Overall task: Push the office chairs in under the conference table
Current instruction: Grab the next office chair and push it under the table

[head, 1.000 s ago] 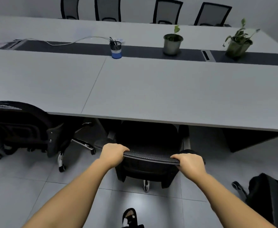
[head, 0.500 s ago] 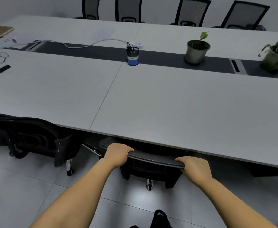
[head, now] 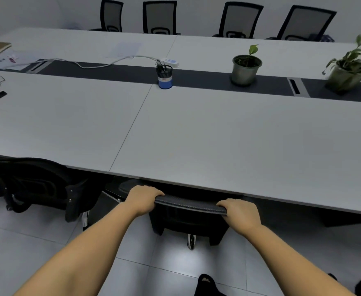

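Observation:
A black mesh office chair (head: 188, 205) stands right in front of me with its seat hidden beneath the grey conference table (head: 218, 142). Only the top rim of its backrest and one caster show. My left hand (head: 143, 198) grips the left end of that rim, and my right hand (head: 240, 212) grips the right end. A second black office chair (head: 36, 184) sits to the left, partly tucked under the table edge.
On the table's dark centre strip stand a blue pen holder (head: 164, 76) and two potted plants (head: 246, 68) (head: 348, 70). A cable, papers and a ruler lie at the left. Several chairs (head: 239, 20) line the far side. My foot (head: 206, 284) is on the tiled floor.
The chair has rolled forward under the table with both hands on its backrest; its seat, visible a second ago, is now hidden. I have stepped closer to the table.

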`<control>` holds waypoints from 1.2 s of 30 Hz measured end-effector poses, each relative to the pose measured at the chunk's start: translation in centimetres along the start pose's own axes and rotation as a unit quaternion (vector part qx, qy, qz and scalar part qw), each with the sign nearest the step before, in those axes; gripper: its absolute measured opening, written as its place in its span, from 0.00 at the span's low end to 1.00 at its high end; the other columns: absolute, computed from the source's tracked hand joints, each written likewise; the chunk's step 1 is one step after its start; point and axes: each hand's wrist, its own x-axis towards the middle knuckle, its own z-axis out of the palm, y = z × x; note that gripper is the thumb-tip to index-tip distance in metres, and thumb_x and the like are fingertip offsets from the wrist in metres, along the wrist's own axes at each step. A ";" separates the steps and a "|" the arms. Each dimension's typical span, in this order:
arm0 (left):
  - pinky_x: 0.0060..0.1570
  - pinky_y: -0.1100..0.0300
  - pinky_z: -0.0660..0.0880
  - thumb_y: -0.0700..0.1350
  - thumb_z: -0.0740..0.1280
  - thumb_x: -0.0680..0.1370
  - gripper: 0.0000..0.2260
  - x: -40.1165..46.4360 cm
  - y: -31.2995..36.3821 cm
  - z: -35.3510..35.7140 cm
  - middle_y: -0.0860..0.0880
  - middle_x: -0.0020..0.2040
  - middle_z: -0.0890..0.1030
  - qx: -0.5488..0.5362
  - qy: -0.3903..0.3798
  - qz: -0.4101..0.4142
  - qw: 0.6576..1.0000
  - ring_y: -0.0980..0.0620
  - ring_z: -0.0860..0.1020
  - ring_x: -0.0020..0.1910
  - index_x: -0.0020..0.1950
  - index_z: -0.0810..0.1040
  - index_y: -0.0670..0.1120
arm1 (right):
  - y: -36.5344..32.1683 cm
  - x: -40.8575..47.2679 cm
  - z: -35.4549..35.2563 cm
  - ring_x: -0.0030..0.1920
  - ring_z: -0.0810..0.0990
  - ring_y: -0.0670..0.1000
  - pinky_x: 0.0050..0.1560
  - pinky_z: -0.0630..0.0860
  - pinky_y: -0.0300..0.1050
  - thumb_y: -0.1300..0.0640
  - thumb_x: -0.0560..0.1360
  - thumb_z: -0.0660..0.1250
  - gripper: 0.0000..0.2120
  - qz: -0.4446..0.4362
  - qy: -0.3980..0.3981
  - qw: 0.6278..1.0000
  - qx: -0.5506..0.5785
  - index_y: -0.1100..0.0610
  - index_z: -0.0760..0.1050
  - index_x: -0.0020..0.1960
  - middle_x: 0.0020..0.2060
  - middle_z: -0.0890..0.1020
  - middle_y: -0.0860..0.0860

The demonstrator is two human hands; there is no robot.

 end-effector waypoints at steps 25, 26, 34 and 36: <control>0.50 0.75 0.72 0.33 0.64 0.75 0.26 -22.5 5.2 2.7 0.62 0.55 0.79 -0.534 0.210 0.033 0.818 0.62 0.77 0.54 0.56 0.73 0.67 | -11.3 -24.2 0.7 0.54 0.79 0.40 0.50 0.74 0.28 0.64 0.73 0.65 0.19 0.194 0.246 0.719 0.621 0.46 0.73 0.59 0.52 0.82 0.44; 0.50 0.74 0.72 0.32 0.64 0.75 0.26 -22.9 5.8 3.2 0.62 0.54 0.79 -0.533 0.203 0.038 0.821 0.61 0.77 0.54 0.56 0.73 0.66 | -11.5 -25.3 1.4 0.53 0.79 0.41 0.50 0.74 0.28 0.64 0.73 0.65 0.19 0.208 0.252 0.711 0.622 0.46 0.72 0.59 0.51 0.82 0.45; 0.47 0.74 0.73 0.30 0.64 0.74 0.27 -24.6 10.7 5.7 0.61 0.52 0.80 -0.527 0.141 0.095 0.833 0.61 0.78 0.53 0.56 0.73 0.64 | -10.7 -32.3 3.9 0.50 0.80 0.40 0.46 0.74 0.25 0.67 0.73 0.65 0.18 0.277 0.314 0.665 0.619 0.48 0.73 0.56 0.52 0.81 0.50; 0.47 0.74 0.73 0.30 0.64 0.74 0.27 -24.9 12.5 5.9 0.61 0.52 0.80 -0.524 0.125 0.116 0.835 0.60 0.78 0.53 0.56 0.74 0.64 | -10.3 -34.5 4.2 0.51 0.79 0.39 0.47 0.74 0.25 0.67 0.73 0.65 0.18 0.288 0.330 0.658 0.613 0.47 0.73 0.57 0.53 0.81 0.49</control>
